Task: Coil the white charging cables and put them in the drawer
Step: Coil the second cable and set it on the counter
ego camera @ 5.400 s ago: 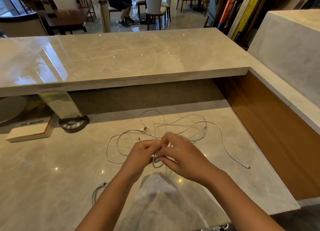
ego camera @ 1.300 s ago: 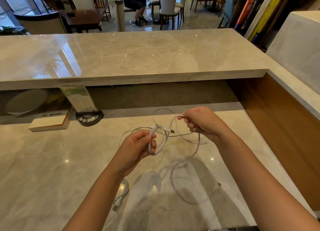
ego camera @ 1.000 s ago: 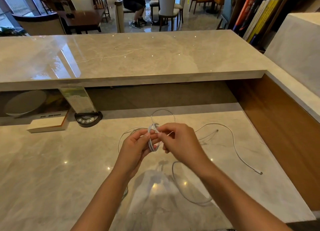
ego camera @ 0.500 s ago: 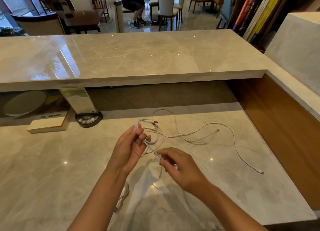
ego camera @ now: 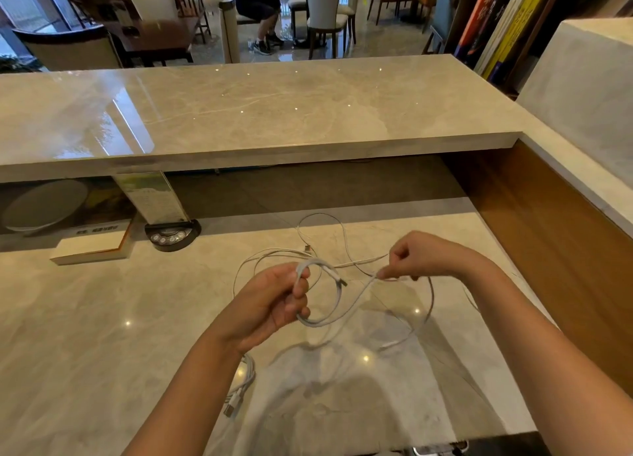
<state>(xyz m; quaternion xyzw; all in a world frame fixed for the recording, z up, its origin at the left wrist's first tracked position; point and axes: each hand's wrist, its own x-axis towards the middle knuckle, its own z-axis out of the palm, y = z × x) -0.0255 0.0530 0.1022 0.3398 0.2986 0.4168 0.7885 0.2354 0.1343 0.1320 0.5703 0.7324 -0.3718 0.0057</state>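
Mostly illegible, book (ego camera: 89, 249) label, cable (ego camera: 337, 305)

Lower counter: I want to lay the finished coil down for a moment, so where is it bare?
Bare marble lies left of the left hand, between the book and the near edge of the lower counter. Crowded: loose white cable loops ahead of both hands, the right hand pulls a strand there, and a coiled cable lies under the left forearm.

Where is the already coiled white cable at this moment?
In the head view, the coiled cable lies on the marble desk at lower centre, partly under the left forearm, nearer the person than the loose cable both hands hold.
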